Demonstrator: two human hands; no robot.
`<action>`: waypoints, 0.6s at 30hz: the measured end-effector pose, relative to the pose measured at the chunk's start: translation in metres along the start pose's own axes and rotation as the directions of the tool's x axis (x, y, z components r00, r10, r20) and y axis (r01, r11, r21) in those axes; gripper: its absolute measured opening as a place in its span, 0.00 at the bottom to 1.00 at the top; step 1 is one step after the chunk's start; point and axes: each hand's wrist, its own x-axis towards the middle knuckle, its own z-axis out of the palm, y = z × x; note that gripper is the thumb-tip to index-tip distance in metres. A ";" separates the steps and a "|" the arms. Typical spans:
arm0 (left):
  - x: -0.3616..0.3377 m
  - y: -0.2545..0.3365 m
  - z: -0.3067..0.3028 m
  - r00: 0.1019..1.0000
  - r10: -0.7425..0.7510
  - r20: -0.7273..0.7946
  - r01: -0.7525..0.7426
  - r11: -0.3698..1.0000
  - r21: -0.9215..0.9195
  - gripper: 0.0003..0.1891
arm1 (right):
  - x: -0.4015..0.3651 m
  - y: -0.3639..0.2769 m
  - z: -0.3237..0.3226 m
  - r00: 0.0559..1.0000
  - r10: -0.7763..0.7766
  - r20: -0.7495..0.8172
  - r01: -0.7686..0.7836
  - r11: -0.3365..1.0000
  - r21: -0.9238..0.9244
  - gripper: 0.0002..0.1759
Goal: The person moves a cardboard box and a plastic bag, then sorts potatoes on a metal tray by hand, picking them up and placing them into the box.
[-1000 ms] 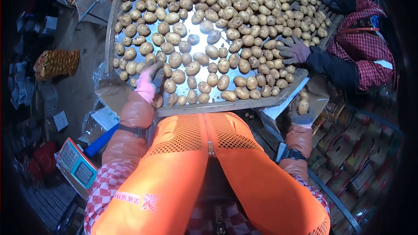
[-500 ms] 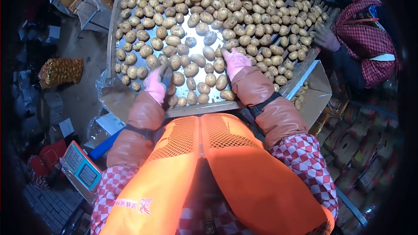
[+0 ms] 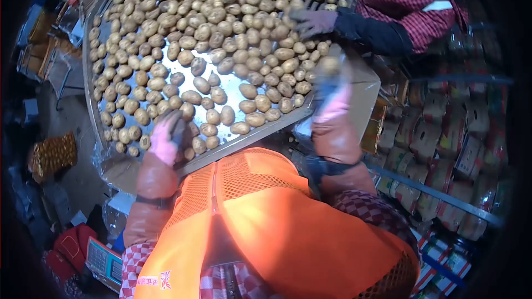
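Many potatoes (image 3: 199,16) cover a metal sorting table (image 3: 235,88), most of them crowded toward its far side. At the near left of the table, my left hand (image 3: 169,130), in a pink and dark glove, rests among potatoes with its fingers apart and spread. Beyond the table's right edge is my right hand (image 3: 332,83), gloved and smeared by motion, over an open cardboard box (image 3: 359,91). A potato (image 3: 329,65) shows at its fingertips; whether it is gripped is too blurred to tell.
A co-worker's gloved hand (image 3: 315,22) reaches over the potatoes from the right. Stacked cartons (image 3: 432,144) stand at the right. On the left are a filled net sack (image 3: 54,156) and a scale (image 3: 104,260). A metal rail (image 3: 438,191) crosses the lower right.
The view has turned, shifting the table leftward. My right hand has left the potatoes on the table and moved right, over the box. My left hand remains at the near left.
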 end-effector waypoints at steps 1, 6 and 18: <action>-0.001 0.014 -0.010 0.996 0.001 -0.090 0.005 0.997 0.075 0.20 | 0.032 -0.041 -0.034 0.979 -0.198 0.042 0.202 0.967 -0.156 0.23; -0.005 -0.040 -0.013 0.933 -0.160 -0.322 0.154 0.987 -0.043 0.17 | 0.128 -0.187 -0.117 0.483 -0.868 -0.116 0.747 0.477 -0.463 0.39; 0.007 -0.012 0.021 0.979 -0.201 -0.028 0.200 0.930 0.309 0.31 | 0.015 0.101 -0.049 0.944 0.203 0.260 0.168 0.384 -0.908 0.42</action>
